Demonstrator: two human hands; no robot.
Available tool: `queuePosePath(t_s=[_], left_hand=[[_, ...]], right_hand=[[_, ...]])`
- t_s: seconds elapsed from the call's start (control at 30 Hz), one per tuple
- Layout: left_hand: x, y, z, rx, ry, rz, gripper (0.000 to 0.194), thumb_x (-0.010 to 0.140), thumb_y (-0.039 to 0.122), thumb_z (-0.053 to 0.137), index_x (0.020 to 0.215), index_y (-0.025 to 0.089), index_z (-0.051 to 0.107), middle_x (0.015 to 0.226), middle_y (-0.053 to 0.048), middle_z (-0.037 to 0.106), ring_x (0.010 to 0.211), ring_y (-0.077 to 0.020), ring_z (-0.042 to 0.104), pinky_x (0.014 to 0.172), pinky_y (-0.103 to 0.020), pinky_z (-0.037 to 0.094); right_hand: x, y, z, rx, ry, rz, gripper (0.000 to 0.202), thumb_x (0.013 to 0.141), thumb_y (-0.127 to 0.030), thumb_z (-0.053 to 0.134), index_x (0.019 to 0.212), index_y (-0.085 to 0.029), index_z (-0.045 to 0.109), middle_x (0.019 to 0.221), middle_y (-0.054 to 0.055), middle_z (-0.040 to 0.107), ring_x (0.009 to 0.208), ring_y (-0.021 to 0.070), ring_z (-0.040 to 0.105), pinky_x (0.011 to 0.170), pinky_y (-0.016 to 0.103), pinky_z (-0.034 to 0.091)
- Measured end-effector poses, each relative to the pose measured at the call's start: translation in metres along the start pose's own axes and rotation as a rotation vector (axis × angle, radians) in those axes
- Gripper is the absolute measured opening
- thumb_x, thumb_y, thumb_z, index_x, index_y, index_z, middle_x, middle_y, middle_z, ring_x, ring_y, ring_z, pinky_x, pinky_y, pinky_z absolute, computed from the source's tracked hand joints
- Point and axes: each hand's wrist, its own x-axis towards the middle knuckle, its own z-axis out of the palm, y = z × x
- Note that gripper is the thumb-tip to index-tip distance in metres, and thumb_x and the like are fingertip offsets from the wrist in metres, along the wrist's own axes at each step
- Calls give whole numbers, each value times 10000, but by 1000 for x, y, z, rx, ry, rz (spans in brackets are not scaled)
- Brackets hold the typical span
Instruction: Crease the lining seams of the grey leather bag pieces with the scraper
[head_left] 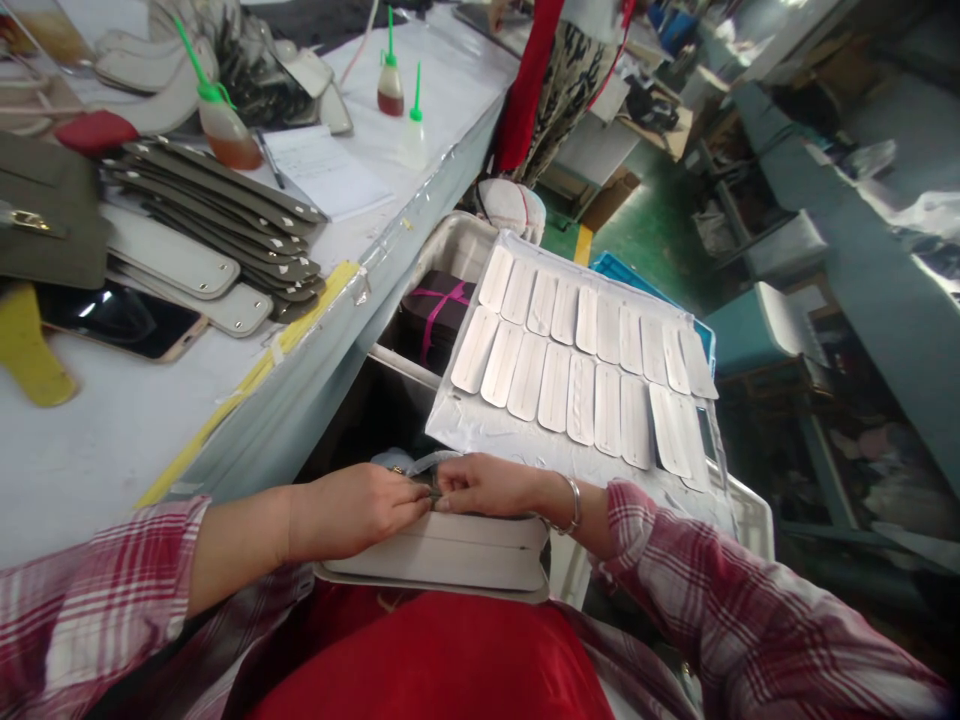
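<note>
A pale handbag [450, 555] with a seam along its side lies across my lap, against a red apron. My left hand [364, 508] rests on its upper edge from the left, fingers closed and pinching the rim. Close beside it, my right hand [484, 485] is bent with its fingertips pinched on the same edge. The fingertips of both hands almost meet, and what exactly they pinch is too small to make out. A grey strap [435, 460] shows just behind the hands.
Left stands a table holding dark flap pieces [225, 215], a phone [127, 315], notepaper [326, 170] and green-tipped bottles [225, 125]. Ahead, a board [465, 420] bears rows of white strips [555, 385] above a crate [457, 245]. A person in red [529, 90] stands beyond.
</note>
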Motion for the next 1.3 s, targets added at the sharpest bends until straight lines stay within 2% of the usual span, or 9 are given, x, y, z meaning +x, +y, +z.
queuePosePath(t_s=[0.23, 0.37, 0.57, 0.87, 1.1, 1.3], left_hand=[[-26, -6, -3, -16, 51, -62, 304, 851, 81, 414, 1124, 72, 548, 1067, -128, 637, 974, -190, 598, 851, -299, 503], [-29, -5, -2, 5, 58, -55, 280, 867, 91, 403, 1096, 77, 562, 1071, -141, 631, 959, -191, 605, 843, -301, 508], [-31, -6, -3, -15, 34, -54, 295, 875, 99, 396, 1128, 86, 547, 1110, -148, 609, 1045, -197, 565, 912, -316, 473], [-50, -6, -12, -58, 82, -129, 303, 848, 94, 434, 1122, 90, 564, 1108, -127, 623, 1008, -181, 591, 882, -282, 485], [-61, -2, -14, -75, 60, -230, 296, 842, 99, 436, 1103, 112, 574, 1070, -104, 644, 969, -174, 605, 860, -279, 496], [-57, 11, -10, 13, 5, -297, 344, 817, 57, 438, 1137, 96, 556, 1088, -131, 630, 1009, -196, 584, 883, -308, 489]], right_hand=[[10, -1, 1, 55, -24, 40, 241, 770, -332, 572, 679, -175, 414, 600, -66, 373, 565, 76, 344, 512, 209, 276], [17, -3, 2, 73, -30, 53, 240, 773, -335, 574, 682, -173, 422, 597, -67, 374, 562, 74, 339, 512, 208, 271], [32, -17, 5, 82, -55, 71, 239, 781, -352, 562, 695, -172, 429, 584, -68, 365, 550, 73, 324, 496, 208, 262], [53, -25, 8, -53, -53, 18, 238, 787, -378, 544, 710, -175, 444, 601, -66, 398, 566, 78, 358, 505, 203, 276], [70, -38, 12, -94, -42, 15, 163, 764, -273, 567, 700, -173, 456, 601, -67, 427, 567, 73, 382, 500, 194, 269], [64, -31, 8, -104, -40, -48, 188, 770, -287, 573, 689, -173, 447, 592, -72, 416, 568, 73, 374, 512, 199, 268]])
